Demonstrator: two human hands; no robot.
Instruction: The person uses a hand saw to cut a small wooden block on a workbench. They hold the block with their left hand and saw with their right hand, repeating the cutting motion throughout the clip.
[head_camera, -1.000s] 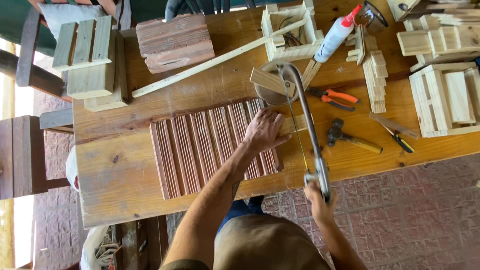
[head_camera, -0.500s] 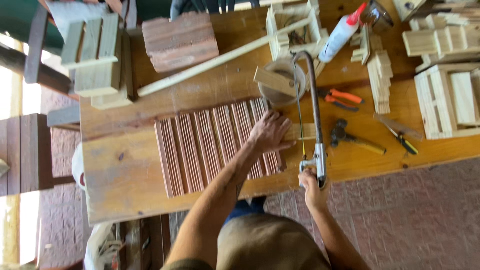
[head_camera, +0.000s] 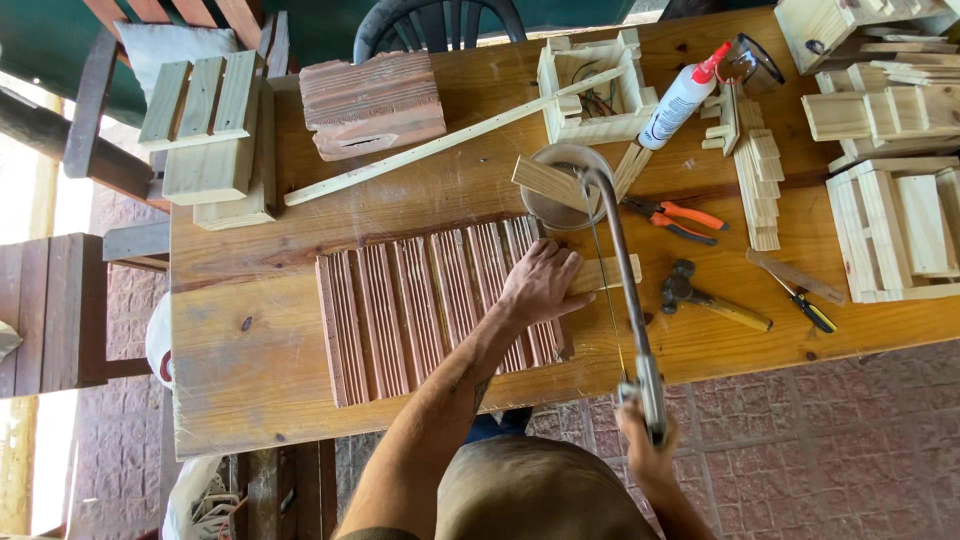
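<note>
Reddish, grooved wooden panel (head_camera: 430, 310) lying flat on the table (head_camera: 240, 350), ridges running away from the person, long side across the table's width. Pale wood strip (head_camera: 608, 272) sticking out from under the panel's right edge, long axis left to right, free end pointing right. Left hand (head_camera: 540, 285) pressed palm down on the panel's right end, fingers spread flat, thumb toward the strip. Right hand (head_camera: 645, 445) closed around the handle of a hacksaw (head_camera: 620, 290), just off the table's near edge. Saw frame of bent grey metal, thin blade beside it, long axis running from the near edge toward the table's middle, crossing the strip at roughly a right angle; far end of the frame over a round brown can (head_camera: 550, 195) with a short pale block resting on its rim.

Table of knotty, honey-coloured planks, worn and scratched. Just right of the saw: orange-handled pliers (head_camera: 675, 218), a hammer (head_camera: 710, 298) with a yellowish wooden handle, a small yellow-and-black screwdriver (head_camera: 812, 312). Further back: a white glue bottle (head_camera: 682, 98) with a red tip, lying tilted; a long thin batten (head_camera: 450, 140) set diagonally; a rough reddish block (head_camera: 372, 105); a small open crate (head_camera: 592, 90) of pale slats; stacks of short pale offcuts (head_camera: 762, 185). More slatted pale boxes (head_camera: 890, 230) along the right end. Floor of reddish paving bricks (head_camera: 850, 440) below; a dark plastic chair (head_camera: 435, 25) beyond the far edge.
</note>
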